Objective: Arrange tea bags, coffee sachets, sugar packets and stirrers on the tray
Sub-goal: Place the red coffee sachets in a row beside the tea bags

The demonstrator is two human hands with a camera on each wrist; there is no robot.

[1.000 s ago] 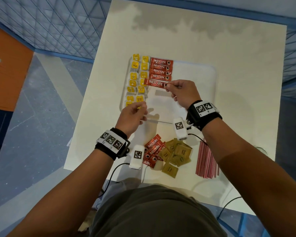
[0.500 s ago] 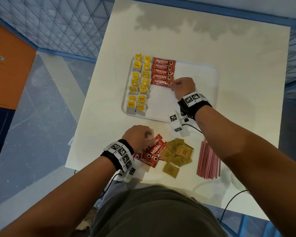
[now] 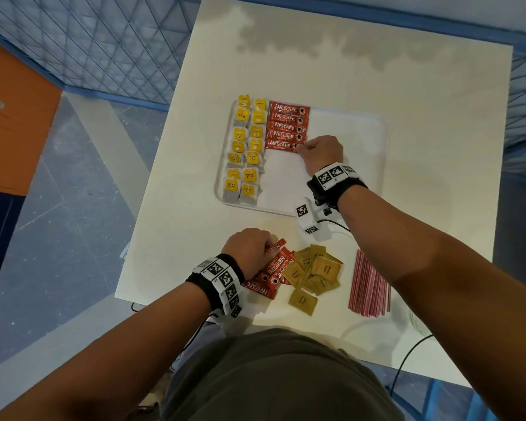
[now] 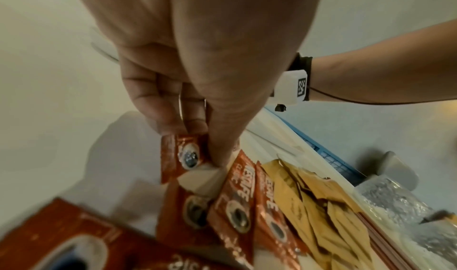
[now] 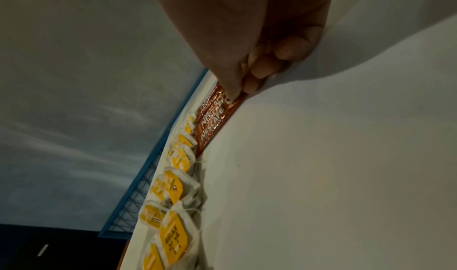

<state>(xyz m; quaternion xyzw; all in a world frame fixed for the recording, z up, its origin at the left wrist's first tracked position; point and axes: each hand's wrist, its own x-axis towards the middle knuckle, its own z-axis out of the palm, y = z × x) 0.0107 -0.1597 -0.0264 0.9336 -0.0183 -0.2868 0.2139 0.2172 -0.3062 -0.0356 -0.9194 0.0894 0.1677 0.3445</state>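
Five sachets: red, in a stacked column on tray (image 3: 362, 165), just right of tea bags (image 3: 246, 147).
Fifth sachet (image 3: 281, 144): nearest of the column, right end under right hand's fingertips.
Right hand (image 3: 321, 153): on tray, thumb and forefinger narrowly pinching fifth sachet's end.
Left hand (image 3: 248, 249): near table (image 3: 377, 71) edge, over loose sachets; thumb and fingers pinching held sachet (image 3: 276, 245) by one end, tilted up off the pile.
Loose sachets (image 3: 271, 278): heap on table, near side of tray, touching sugar.
Tea bags: two columns, yellow tags up, along tray's left edge.
Sugar (image 3: 313, 275): brown packets, overlapping heap right of loose sachets.
Stirrers (image 3: 369, 287): red bundle, right of sugar, apart from it, off tray.
Tray's right half: bare white.
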